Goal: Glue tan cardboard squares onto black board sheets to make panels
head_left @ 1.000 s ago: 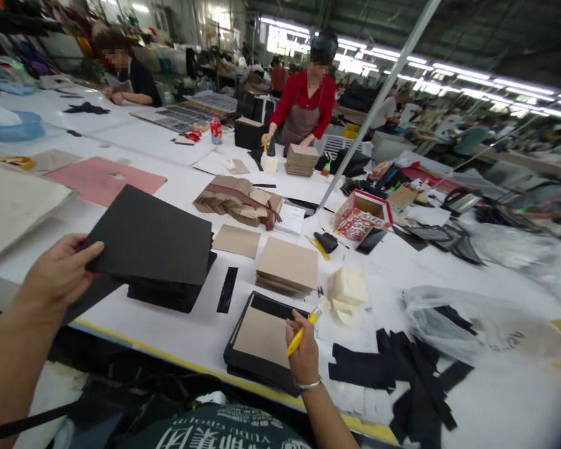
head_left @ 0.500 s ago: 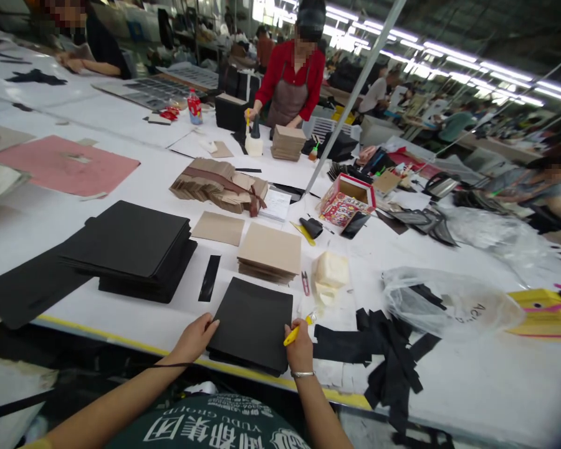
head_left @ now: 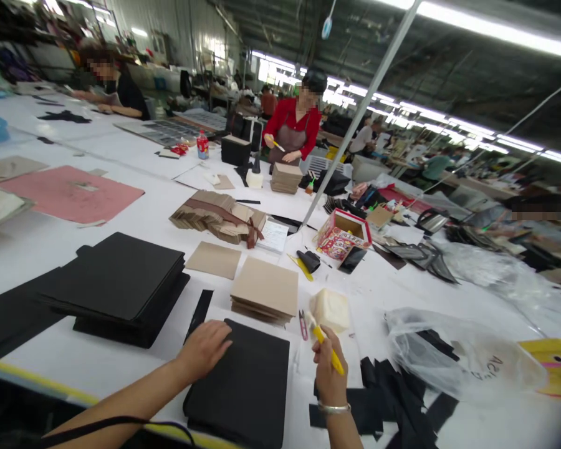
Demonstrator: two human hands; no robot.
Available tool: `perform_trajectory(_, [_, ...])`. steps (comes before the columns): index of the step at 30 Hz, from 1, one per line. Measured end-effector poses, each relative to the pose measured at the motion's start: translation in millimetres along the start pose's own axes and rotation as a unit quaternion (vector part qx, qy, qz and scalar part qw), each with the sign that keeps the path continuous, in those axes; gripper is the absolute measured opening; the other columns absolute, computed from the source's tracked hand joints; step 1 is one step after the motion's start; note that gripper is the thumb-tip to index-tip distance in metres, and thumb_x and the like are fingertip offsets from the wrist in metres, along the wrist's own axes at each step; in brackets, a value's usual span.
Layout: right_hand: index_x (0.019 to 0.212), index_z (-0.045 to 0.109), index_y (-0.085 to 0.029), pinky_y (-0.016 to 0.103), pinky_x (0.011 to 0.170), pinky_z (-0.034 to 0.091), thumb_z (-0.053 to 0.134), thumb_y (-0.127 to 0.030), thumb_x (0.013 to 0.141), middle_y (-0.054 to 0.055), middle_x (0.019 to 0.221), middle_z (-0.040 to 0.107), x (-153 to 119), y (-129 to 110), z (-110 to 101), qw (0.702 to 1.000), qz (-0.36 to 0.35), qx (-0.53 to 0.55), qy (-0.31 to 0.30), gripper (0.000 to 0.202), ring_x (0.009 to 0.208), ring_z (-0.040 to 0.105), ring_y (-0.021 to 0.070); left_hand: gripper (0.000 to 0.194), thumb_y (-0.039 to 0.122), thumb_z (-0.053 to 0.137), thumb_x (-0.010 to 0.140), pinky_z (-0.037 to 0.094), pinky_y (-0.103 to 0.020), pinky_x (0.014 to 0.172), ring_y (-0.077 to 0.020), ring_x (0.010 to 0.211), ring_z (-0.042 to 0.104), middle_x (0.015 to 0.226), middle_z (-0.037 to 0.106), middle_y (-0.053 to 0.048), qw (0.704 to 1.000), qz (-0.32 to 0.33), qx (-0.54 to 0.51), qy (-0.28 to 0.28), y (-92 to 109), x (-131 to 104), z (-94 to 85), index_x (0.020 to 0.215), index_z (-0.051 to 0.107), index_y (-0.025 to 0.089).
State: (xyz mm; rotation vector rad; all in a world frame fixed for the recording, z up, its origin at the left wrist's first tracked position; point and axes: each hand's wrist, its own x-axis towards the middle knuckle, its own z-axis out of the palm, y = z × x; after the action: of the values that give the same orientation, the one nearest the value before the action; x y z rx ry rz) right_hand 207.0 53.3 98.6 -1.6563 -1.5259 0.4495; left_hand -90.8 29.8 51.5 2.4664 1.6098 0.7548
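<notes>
In the head view, my right hand [head_left: 331, 368] grips a yellow-handled brush [head_left: 336, 360]. The brush's head points up at the near side of a cream-coloured tub [head_left: 331, 310]; whether it touches the tub I cannot tell. A small stack of black panels [head_left: 243, 386] lies in front of me at the table edge. My left hand [head_left: 206, 348] rests over its upper left corner, fingers stretched out and grasping nothing visible. Just beyond that hand lies a narrow black strip [head_left: 201, 310], partly hidden by it. Pink-handled thread snips [head_left: 303, 325] lie left of the tub.
A taller stack of black panels [head_left: 121, 274] stands at left. Beige boards [head_left: 265, 287] are piled behind my panels. Black fabric strips [head_left: 388, 393] and a clear plastic bag [head_left: 458, 349] lie to the right. A metal pole [head_left: 359, 118] rises beyond. Across the table, a person in red holds a brush.
My right hand has left the black panel's right edge and carried the brush forward to the tub. My left hand has slid up to the panel's far left corner. The view has tilted up.
</notes>
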Motion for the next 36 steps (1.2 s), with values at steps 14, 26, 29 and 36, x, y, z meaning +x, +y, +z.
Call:
perform_trajectory(14, [0.07, 0.062, -0.016, 0.016, 0.044, 0.035, 0.057, -0.033, 0.07, -0.006, 0.047, 0.049, 145, -77, 155, 0.908, -0.023, 0.133, -0.396, 0.018, 0.042, 0.043, 0.0062, 0.088, 0.064, 0.043, 0.07, -0.006, -0.056, 0.103, -0.0315, 0.133, 0.004, 0.144, 0.019, -0.014, 0.976, 0.056, 0.004, -0.212, 29, 117, 78.1, 0.138, 0.02, 0.014])
perform_trajectory(26, [0.055, 0.052, -0.019, 0.02, 0.042, 0.037, 0.049, -0.033, 0.076, -0.002, 0.044, 0.05, 216, -23, 168, 0.984, 0.025, 0.048, -0.17, 0.025, 0.04, 0.045, 0.0093, 0.088, 0.063, 0.044, 0.07, -0.004, -0.056, 0.103, -0.03, 0.134, 0.004, 0.147, 0.009, -0.01, 0.966, 0.043, -0.012, -0.255, 30, 122, 71.9, 0.139, 0.014, 0.019])
perform_trajectory(29, [0.056, 0.054, -0.019, 0.021, 0.039, 0.036, 0.046, -0.033, 0.077, -0.002, 0.041, 0.049, 214, 8, 115, 0.992, 0.043, 0.024, -0.12, 0.027, 0.036, 0.042, 0.0096, 0.086, 0.06, 0.046, 0.07, -0.004, -0.056, 0.103, -0.0305, 0.133, 0.005, 0.147, 0.011, -0.01, 0.963, 0.038, -0.001, -0.268, 33, 123, 69.8, 0.139, 0.016, 0.018])
perform_trajectory(36, [0.086, 0.064, -0.02, 0.024, 0.067, 0.046, 0.049, -0.037, 0.08, 0.004, 0.076, 0.064, 194, 23, 48, 0.993, -0.075, -0.029, -0.09, 0.024, 0.073, 0.058, 0.0143, 0.078, 0.053, 0.046, 0.073, -0.001, -0.056, 0.103, -0.0301, 0.133, 0.009, 0.146, 0.016, -0.01, 0.966, 0.044, 0.033, -0.252, 35, 122, 75.5, 0.138, 0.02, 0.019])
